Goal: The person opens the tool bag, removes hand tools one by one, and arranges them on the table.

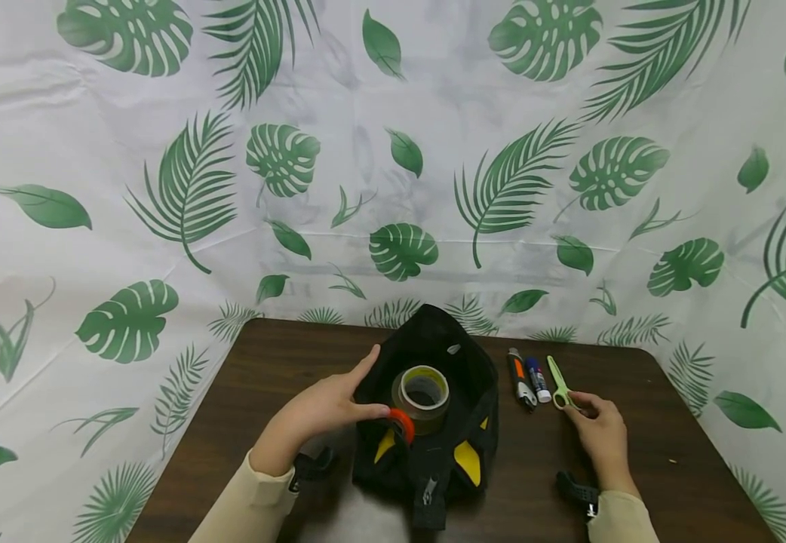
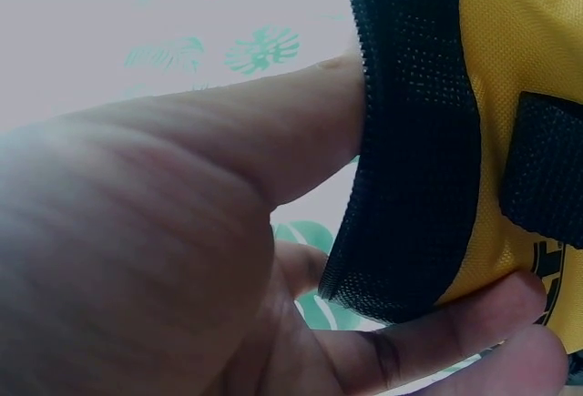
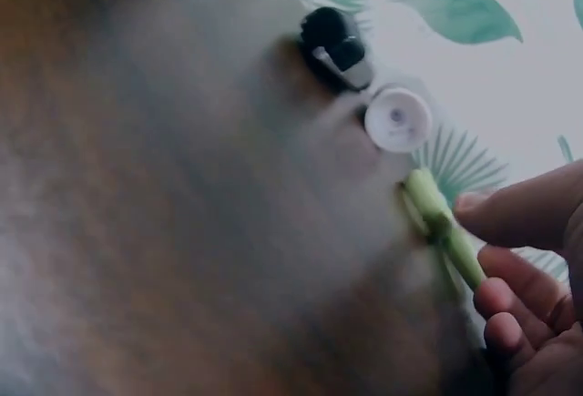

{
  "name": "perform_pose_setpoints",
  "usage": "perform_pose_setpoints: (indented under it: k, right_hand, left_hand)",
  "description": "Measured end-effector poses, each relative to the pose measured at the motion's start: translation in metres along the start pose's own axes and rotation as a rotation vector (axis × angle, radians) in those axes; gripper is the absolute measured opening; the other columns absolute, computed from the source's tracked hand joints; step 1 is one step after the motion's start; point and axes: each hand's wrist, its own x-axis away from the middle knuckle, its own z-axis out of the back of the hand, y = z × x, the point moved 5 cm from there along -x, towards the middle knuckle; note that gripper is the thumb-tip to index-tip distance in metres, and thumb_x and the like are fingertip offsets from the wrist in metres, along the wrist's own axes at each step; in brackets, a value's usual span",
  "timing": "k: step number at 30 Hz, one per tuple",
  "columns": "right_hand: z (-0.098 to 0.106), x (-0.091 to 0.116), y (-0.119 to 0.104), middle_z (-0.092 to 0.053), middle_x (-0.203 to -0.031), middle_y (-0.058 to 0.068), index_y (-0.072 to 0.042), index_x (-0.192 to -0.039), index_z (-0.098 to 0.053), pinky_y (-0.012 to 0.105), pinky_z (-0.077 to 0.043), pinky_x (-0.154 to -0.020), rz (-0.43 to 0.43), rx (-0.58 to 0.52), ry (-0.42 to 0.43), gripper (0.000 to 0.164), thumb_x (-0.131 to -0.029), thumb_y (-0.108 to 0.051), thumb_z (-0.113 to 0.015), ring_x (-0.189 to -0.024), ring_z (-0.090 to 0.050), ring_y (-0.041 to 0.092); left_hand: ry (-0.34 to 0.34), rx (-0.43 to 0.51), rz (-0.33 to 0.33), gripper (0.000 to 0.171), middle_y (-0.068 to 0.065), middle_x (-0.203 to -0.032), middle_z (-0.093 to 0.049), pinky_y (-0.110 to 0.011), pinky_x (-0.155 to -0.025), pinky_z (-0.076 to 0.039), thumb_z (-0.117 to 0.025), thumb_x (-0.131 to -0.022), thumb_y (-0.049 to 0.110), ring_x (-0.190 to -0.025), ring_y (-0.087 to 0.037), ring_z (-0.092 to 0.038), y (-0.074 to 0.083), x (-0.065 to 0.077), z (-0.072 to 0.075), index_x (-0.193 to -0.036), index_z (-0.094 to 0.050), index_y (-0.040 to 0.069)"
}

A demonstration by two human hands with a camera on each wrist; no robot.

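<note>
A black and yellow zippered bag (image 1: 477, 377) stands with its top open on the table. My left hand (image 1: 325, 403) holds its left rim, the thumb inside and several fingers against the outer wall (image 2: 510, 14). Inside sits a wide roll of tape (image 1: 406, 396), and a red ring-shaped object (image 1: 403, 426) shows near the left fingers. On the right, my right hand (image 1: 600, 430) pinches the handle of light green scissors (image 1: 556, 377), which lie on the table; the right wrist view has the handle (image 3: 428, 200) between thumb and fingers.
Left of the scissors lie an orange and black utility knife (image 1: 520, 381) and a blue glue stick with a white cap (image 1: 538, 381). The dark wooden table (image 1: 284, 354) ends at a leaf-printed white sheet (image 1: 339, 151) behind it.
</note>
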Motion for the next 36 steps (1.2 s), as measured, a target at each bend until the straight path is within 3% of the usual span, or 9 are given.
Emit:
perform_pose_setpoints:
  k: [4,8,12,16,19,24,31,36]
  right_hand:
    - [0.004,0.000,0.007,-0.074,-0.103,-0.003,0.001,-0.128,-0.076,0.011,-0.047,-0.073,-0.077,-0.243,0.070,0.032,-0.099,-0.011,-0.081,-0.086,-0.060,0.001]
    - [0.006,0.000,0.011,-0.071,-0.089,-0.019,0.007,-0.130,-0.072,0.010,-0.049,-0.073,-0.145,-0.472,0.104,0.032,-0.101,-0.006,-0.078,-0.086,-0.061,0.000]
    - [0.008,-0.002,0.015,-0.072,-0.089,-0.011,0.011,-0.128,-0.071,0.014,-0.052,-0.075,-0.202,-0.741,0.135,0.030,-0.101,0.001,-0.076,-0.087,-0.063,0.006]
    - [0.011,-0.003,0.017,-0.069,-0.090,-0.002,0.011,-0.126,-0.071,0.021,-0.056,-0.077,-0.183,-1.040,0.127,0.025,-0.102,0.005,-0.071,-0.084,-0.065,0.012]
    - [0.012,-0.002,0.017,-0.069,-0.093,0.003,0.007,-0.125,-0.070,0.024,-0.057,-0.078,-0.139,-1.281,0.019,0.020,-0.108,0.007,-0.059,-0.085,-0.067,0.016]
    - [0.007,0.003,0.014,-0.072,-0.100,0.010,-0.001,-0.129,-0.068,0.029,-0.057,-0.085,-0.090,-1.639,-0.295,0.036,-0.118,-0.001,-0.034,-0.093,-0.067,0.023]
    - [-0.002,0.007,-0.014,-0.071,-0.119,0.018,0.001,-0.142,-0.062,0.037,-0.057,-0.100,0.037,-1.795,-0.659,0.055,-0.119,-0.011,-0.013,-0.110,-0.065,0.031]
    - [-0.004,0.019,-0.057,-0.066,-0.128,0.021,0.004,-0.148,-0.056,0.042,-0.054,-0.108,0.097,-1.884,-0.874,0.063,-0.118,-0.014,-0.003,-0.119,-0.062,0.037]
  left_hand:
    - [-0.002,0.006,-0.001,0.107,-0.014,-0.172,-0.046,-0.065,-0.122,-0.044,-0.077,-0.097,0.062,-0.150,-0.040,-0.055,0.000,0.000,-0.001,-0.176,-0.007,0.043]
    - [-0.003,0.004,-0.003,0.107,-0.014,-0.172,-0.045,-0.064,-0.122,-0.044,-0.077,-0.097,0.061,-0.150,-0.040,-0.055,0.001,0.000,-0.001,-0.176,-0.007,0.042]
    - [-0.006,0.000,-0.005,0.108,-0.014,-0.172,-0.045,-0.064,-0.121,-0.044,-0.076,-0.097,0.062,-0.150,-0.040,-0.056,0.002,0.000,-0.001,-0.176,-0.006,0.041]
    - [-0.005,-0.006,-0.004,0.107,-0.014,-0.173,-0.044,-0.065,-0.122,-0.044,-0.075,-0.098,0.062,-0.151,-0.040,-0.055,0.002,0.000,0.000,-0.176,-0.005,0.043]
    - [-0.010,-0.013,-0.010,0.107,-0.014,-0.174,-0.042,-0.064,-0.122,-0.043,-0.076,-0.098,0.062,-0.151,-0.041,-0.054,0.003,0.000,0.000,-0.176,-0.004,0.042]
    - [-0.022,-0.020,-0.011,0.108,-0.014,-0.173,-0.043,-0.063,-0.122,-0.044,-0.076,-0.098,0.062,-0.151,-0.040,-0.055,0.001,0.000,-0.001,-0.175,-0.004,0.043]
    - [-0.019,-0.016,-0.013,0.108,-0.013,-0.174,-0.042,-0.063,-0.123,-0.043,-0.076,-0.098,0.062,-0.151,-0.040,-0.054,-0.001,0.000,-0.002,-0.176,-0.004,0.041]
    - [-0.022,-0.014,-0.026,0.107,-0.015,-0.173,-0.043,-0.063,-0.122,-0.044,-0.076,-0.098,0.061,-0.150,-0.040,-0.056,0.000,0.001,-0.001,-0.176,-0.005,0.041]
